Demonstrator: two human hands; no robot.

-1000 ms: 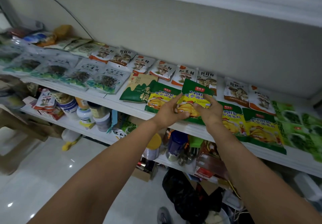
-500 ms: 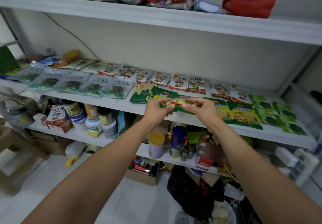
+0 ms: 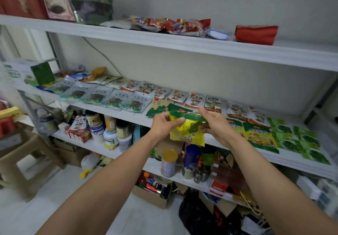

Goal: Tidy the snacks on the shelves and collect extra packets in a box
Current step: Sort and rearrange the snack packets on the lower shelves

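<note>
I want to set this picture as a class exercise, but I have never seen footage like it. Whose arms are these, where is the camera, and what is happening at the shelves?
There is no machine here. A person wears a wide-angle camera on the head, so you look along their own arms. The left hand and right hand together hold a yellow-and-green snack packet in front of the middle shelf. On that shelf, mushroom packets and green packets lie flat in rows, and jars stand one level lower.

Bare left forearm [image 3: 102, 183] and bare right forearm [image 3: 274, 180], slim and smooth, uncovered to the wrists
</note>
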